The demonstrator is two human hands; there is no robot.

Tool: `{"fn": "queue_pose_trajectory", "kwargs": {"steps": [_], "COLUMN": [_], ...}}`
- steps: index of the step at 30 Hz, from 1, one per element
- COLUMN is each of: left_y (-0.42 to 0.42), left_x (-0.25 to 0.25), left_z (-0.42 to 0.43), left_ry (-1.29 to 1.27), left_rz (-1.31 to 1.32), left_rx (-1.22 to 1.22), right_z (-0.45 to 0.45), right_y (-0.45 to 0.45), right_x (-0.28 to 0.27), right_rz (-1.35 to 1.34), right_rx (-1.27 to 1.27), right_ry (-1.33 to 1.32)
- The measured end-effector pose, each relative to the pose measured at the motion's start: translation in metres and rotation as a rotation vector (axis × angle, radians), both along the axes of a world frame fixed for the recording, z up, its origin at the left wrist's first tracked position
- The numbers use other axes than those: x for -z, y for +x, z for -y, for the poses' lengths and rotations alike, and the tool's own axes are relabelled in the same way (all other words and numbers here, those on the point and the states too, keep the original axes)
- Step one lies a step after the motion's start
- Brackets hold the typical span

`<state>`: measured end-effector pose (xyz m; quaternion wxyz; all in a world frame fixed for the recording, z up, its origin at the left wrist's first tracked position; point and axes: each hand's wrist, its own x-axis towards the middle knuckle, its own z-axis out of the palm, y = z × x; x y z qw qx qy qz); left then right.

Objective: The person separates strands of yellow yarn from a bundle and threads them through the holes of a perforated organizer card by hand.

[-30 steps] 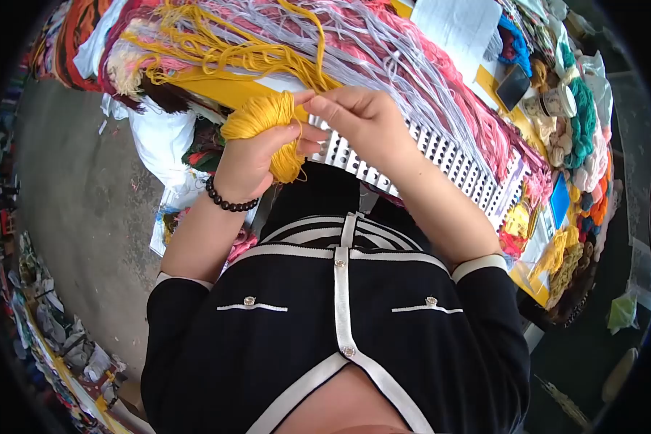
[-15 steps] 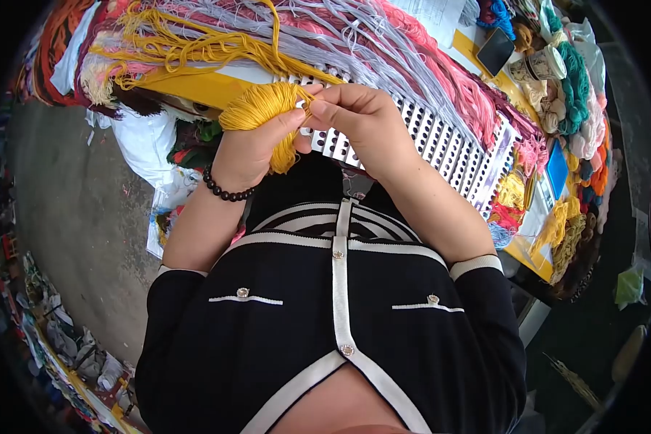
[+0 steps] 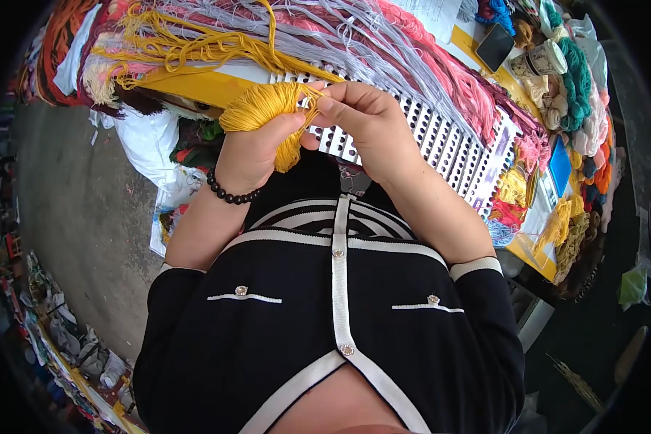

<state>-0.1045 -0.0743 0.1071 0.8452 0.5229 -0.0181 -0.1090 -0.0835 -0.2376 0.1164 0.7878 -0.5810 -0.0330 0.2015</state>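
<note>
A bundle of yellow yarn (image 3: 257, 108) is gripped in my left hand (image 3: 264, 145), its loops bulging above and below the thumb. My right hand (image 3: 372, 123) pinches yellow strands at the bundle's right end, close to my left fingertips. Just beyond both hands lies a white board with rows of dark holes (image 3: 441, 134). Long yellow strands (image 3: 188, 43) stretch over the table behind the bundle, beside lilac strands (image 3: 325, 36) and pink strands (image 3: 441, 65).
At the right, a dark phone (image 3: 495, 48) lies near a patterned paper cup (image 3: 539, 61). Teal yarn (image 3: 576, 83), a blue card (image 3: 559, 166) and more yarn crowd that table edge. White cloth (image 3: 146, 148) hangs below the table at left, above the grey floor (image 3: 79, 217).
My right hand has drawn slightly away from the left, and the yellow strands between them look a little more spread. The bundle stays in my left hand.
</note>
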Motion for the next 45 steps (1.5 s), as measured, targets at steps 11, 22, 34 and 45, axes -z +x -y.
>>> {"fn": "queue_pose_trajectory", "kwargs": {"steps": [11, 22, 34, 45], "left_y": [-0.001, -0.003, 0.001, 0.013], "left_x": [0.004, 0.01, 0.014, 0.059], "left_z": [-0.004, 0.004, 0.009, -0.228], "left_ry": [-0.026, 0.122, 0.022, -0.78], "left_rz": [-0.011, 0.073, 0.059, -0.187], "left_rx": [0.004, 0.005, -0.059, -0.392], "right_z": [-0.004, -0.008, -0.001, 0.248], "right_y": [-0.003, 0.0, -0.001, -0.007], "right_x": [-0.004, 0.003, 0.005, -0.103], "right_rz": [-0.001, -0.001, 0.29, 0.232], "right_rx": [0.026, -0.064, 0.08, 0.319], "right_ry": [0.033, -0.055, -0.232, 0.157]}}
